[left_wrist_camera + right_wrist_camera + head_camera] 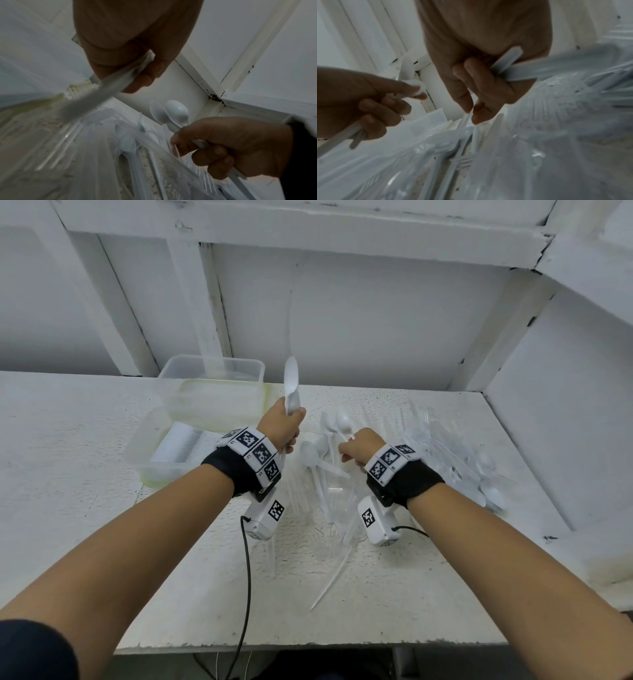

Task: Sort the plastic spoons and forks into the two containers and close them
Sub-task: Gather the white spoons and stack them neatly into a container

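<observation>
A white, rough-painted table [85, 508] stands against white framed wall panels, with loose plastic cutlery strewn over its middle and right. At the far left, two clear containers sit just beside each other: the far container [212, 374] stands open, and the near container [150, 453] holds a white ribbed stack whose kind cannot be told. The left hand [282, 428] is curled round a bunch of white spoons [291, 385], gripping their handles so the bowls point up and away, just right of the far container. The right hand [359, 448] is to its right, over the middle of the table; its fingers are closed on the handles of a few more spoons [176, 112], and in the right wrist view its thumb and forefinger pinch one thin handle [467, 120] from the heap below. More spoons and clear forks [455, 453] lie heaped at the right, and a few single pieces [329, 580] lie nearer the table's front edge. Both wrists wear black bands with marker tags
</observation>
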A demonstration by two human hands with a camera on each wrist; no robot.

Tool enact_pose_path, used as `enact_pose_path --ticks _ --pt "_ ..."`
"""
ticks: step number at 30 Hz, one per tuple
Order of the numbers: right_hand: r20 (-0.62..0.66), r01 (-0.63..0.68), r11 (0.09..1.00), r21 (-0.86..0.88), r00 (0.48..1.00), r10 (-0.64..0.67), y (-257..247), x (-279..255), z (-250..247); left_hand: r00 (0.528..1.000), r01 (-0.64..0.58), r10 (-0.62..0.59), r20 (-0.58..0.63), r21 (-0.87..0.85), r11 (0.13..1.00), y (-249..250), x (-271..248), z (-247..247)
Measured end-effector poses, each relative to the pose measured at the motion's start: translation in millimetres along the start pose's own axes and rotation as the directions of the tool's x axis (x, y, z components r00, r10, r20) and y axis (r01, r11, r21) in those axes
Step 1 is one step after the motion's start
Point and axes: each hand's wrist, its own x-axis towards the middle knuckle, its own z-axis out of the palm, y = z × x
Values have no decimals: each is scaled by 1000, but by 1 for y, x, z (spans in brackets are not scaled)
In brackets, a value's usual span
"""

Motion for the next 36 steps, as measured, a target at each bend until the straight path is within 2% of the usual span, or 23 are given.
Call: enact_pose_path --ticks 2,4,8,10,17,21,24,27,30,33,36 --pt "-8 -19 1000 -16 1000 19 4 0 -3 999 39 -42 20 129 991 -1 6 4" --pt "-58 -41 993 -115 998 35 8 1 -5 996 78 -88 30 251 965 -3 13 7" --pt "-187 -74 955 -288 982 20 13 4 -7 993 104 -117 10 378 920 -7 22 11" --pt "-205 -55 948 -313 979 -11 10 6 -8 994 90 -108 18 420 903 -8 22 12" --pt "-121 58 963 -264 988 -93 -16 21 8 999 30 -18 -31 437 899 -16 21 12" --pt "-93 84 918 -387 987 -129 -16 21 21 997 70 -58 -45 355 932 -17 19 9" --pt "-80 94 901 -423 987 -140 -19 18 18 996 92 -93 -13 373 923 -16 20 5" --pt "-31 51 947 -316 997 -64 -19 20 5 991 114 -135 27 383 917 -19 23 6" --pt "-74 55 998 1 996 -55 -15 21 -9 995 91 -100 -3 449 889 -22 25 10" --pt "-136 142 977 158 983 -121 -12 11 -21 997 59 -77 1 636 769 -21 28 16" --pt "-130 192 944 270 978 -162 -6 -1 -28 996 47 -88 12 767 640 -19 32 21"
